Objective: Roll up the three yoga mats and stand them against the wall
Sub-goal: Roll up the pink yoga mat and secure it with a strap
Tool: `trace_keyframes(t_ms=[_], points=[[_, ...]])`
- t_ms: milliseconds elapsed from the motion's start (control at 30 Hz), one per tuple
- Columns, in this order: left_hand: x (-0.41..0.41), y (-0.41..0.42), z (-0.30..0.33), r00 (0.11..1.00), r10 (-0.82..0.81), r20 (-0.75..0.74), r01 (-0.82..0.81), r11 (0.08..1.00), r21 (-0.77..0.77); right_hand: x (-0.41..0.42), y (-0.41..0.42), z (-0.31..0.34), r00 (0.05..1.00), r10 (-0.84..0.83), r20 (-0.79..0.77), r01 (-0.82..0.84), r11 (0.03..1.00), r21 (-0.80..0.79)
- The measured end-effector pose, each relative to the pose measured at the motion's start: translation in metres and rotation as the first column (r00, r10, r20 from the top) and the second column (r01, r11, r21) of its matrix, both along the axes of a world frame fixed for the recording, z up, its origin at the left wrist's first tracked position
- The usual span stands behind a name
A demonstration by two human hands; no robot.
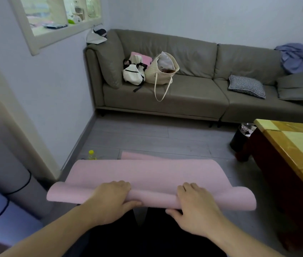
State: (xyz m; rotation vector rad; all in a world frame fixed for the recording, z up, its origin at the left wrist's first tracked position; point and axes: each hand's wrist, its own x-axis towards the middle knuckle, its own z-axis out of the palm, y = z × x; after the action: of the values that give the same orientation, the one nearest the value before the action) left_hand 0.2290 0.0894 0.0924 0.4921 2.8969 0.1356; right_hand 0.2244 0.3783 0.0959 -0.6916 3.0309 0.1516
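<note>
My left hand (112, 198) and my right hand (196, 206) both grip the near, rolled edge of the pink yoga mat (147, 175). On each hand the fingers curl over the top of the roll and the thumb tucks in under its near side, so both are closed around the mat. The left sits toward the roll's left half, the right toward its right half, and a stretch of roll lies between them. The roll's ends stick out well past either hand, the left end beyond my left wrist, the right end past my right.

Just beyond my fingers the unrolled part of the mat lies flat on the grey floor (165, 138), and a second pink edge (137, 156) shows past its far border; I cannot tell whether that belongs to the same mat or another.

Farther out, ahead of my left hand, a bottle with a yellow cap (91, 154) stands near the wall's base. Off to the right of my right hand is a wooden table (295, 145), with a dark bin (241, 138) by its far corner.

Farthest away, a grey sofa (193, 93) runs along the back wall. It carries a white backpack (134, 73), a cream tote bag (162, 71), a checked cushion (246, 86), a grey cushion (298, 88) and a blue heap of cloth (298, 57).
</note>
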Motion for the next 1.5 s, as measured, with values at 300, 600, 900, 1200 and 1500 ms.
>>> trace_keyframes(t_ms=[300, 600, 900, 1200, 1500], points=[[0.015, 0.009, -0.015, 0.998, 0.024, -0.060, -0.026, 0.999, -0.040, 0.017, 0.006, -0.001, 0.996, -0.088, 0.009, 0.089, 0.995, -0.042], [0.025, 0.012, -0.023, 0.966, 0.154, -0.206, -0.153, 0.988, 0.020, 0.018, 0.005, -0.003, 0.997, -0.061, 0.041, 0.064, 0.995, -0.076], [0.040, 0.014, -0.045, 0.893, 0.103, -0.438, -0.115, 0.993, -0.002, 0.019, 0.004, 0.000, 0.993, -0.076, 0.089, 0.081, 0.995, -0.052], [0.035, 0.029, -0.045, 0.908, 0.251, -0.336, -0.258, 0.966, 0.024, 0.012, -0.006, -0.003, 0.979, -0.200, 0.046, 0.204, 0.973, -0.107], [0.032, 0.034, -0.041, 0.912, 0.363, -0.191, -0.378, 0.925, -0.048, 0.027, -0.010, -0.029, 0.977, -0.044, -0.207, 0.026, 0.996, -0.085]])
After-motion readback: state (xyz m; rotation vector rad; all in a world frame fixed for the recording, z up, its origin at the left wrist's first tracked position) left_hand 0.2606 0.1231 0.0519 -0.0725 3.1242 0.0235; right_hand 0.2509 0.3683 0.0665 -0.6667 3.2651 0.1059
